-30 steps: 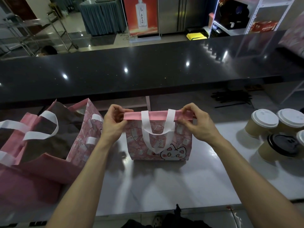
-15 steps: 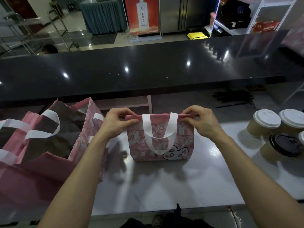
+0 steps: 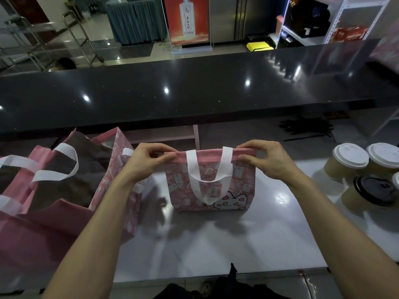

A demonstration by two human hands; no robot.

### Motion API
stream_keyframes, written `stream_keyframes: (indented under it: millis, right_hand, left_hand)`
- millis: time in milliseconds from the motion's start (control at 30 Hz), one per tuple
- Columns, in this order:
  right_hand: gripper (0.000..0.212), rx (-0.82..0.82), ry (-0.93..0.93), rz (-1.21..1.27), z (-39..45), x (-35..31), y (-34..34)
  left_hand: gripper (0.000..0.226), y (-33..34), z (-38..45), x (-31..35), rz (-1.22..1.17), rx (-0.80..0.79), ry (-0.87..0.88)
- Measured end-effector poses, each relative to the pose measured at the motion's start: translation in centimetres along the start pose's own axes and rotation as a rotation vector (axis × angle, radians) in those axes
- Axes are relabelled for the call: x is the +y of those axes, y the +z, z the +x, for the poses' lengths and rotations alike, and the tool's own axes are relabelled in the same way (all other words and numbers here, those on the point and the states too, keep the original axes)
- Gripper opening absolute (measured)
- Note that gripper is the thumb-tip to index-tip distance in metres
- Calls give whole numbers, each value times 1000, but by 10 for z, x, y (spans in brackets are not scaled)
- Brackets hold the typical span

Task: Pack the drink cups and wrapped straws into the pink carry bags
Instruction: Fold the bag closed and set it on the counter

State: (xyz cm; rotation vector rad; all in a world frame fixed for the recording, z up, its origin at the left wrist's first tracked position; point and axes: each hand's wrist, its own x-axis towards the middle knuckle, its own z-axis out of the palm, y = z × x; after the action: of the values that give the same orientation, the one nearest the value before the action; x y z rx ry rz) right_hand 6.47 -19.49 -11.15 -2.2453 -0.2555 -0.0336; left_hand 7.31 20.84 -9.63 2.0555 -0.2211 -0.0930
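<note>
A small pink carry bag (image 3: 239,182) with white handles and a cartoon cat stands upright on the pale counter (image 3: 216,244) in the middle. My left hand (image 3: 149,162) pinches its top rim at the left corner. My right hand (image 3: 265,158) pinches the rim at the right corner. The bag's mouth looks pressed nearly flat. Several lidded paper cups (image 3: 347,160) stand at the right, most with white lids, one with a black lid (image 3: 375,190). A dark bundle of wrapped straws (image 3: 306,128) lies behind them.
Larger open pink bags (image 3: 64,190) with white handles stand at the left, close to my left forearm. A raised glossy black bar top (image 3: 194,91) runs across behind the work surface. The counter's front edge is near my body.
The bag's top rim has dropped slightly and been pressed together between my two hands, which stay at its corners. The cups and the left bags have not moved.
</note>
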Motion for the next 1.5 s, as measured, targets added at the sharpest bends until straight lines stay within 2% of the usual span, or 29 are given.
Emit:
stream_keyframes:
  millis: [100, 133, 200, 267, 400, 467, 533, 600, 800, 967, 1100, 1233, 1300, 1433, 1467, 1500]
  right_hand:
    - [19, 42, -3, -17, 4, -4, 1]
    - [18, 47, 4, -32, 5, -6, 1]
    - [19, 14, 9, -82, 6, -9, -4]
    - [21, -38, -5, -102, 6, -15, -11]
    - [54, -18, -114, -80, 9, -47, -11]
    - [61, -103, -157, -189, 17, -67, -2]
    - [55, -209, -164, -340, 25, -80, 6]
    - [42, -257, -152, -449, 30, -85, 12]
    - [6, -210, -215, -421, 31, -78, 15]
    - [7, -209, -234, -460, 31, -76, 20]
    - [7, -176, -279, -495, 27, -76, 28]
    - [7, -215, -321, -521, 27, -80, 30]
    - [16, -235, -301, -535, 28, -78, 26]
    - [94, -209, -65, -325, 18, -61, -6]
    - [100, -195, -32, -310, 15, -53, -13]
    - [98, -197, 1, -311, 13, -46, -19]
  left_hand:
    - [7, 9, 2, 2, 23, 119, 11]
    - [6, 11, 3, 4, 51, 146, 25]
    - [10, 9, 3, 10, 108, 131, 29]
    - [18, 0, 2, 21, 166, 32, 52]
    - [40, 15, 4, 65, 267, -70, 162]
    - [54, 37, 13, 86, 441, -135, 183]
    - [54, 57, 22, 97, 648, -219, 189]
    - [37, 66, 29, 96, 733, -244, 202]
    - [10, 64, 33, 79, 703, -114, 257]
    - [12, 66, 30, 71, 705, -69, 339]
    - [9, 64, 29, 71, 754, -100, 295]
    - [8, 64, 29, 74, 788, -127, 292]
    - [15, 63, 28, 72, 767, -116, 273]
    - [71, 28, 16, 61, 425, -162, 101]
    - [72, 16, 12, 57, 353, -184, 70]
    - [67, 6, 10, 52, 321, -211, 49]
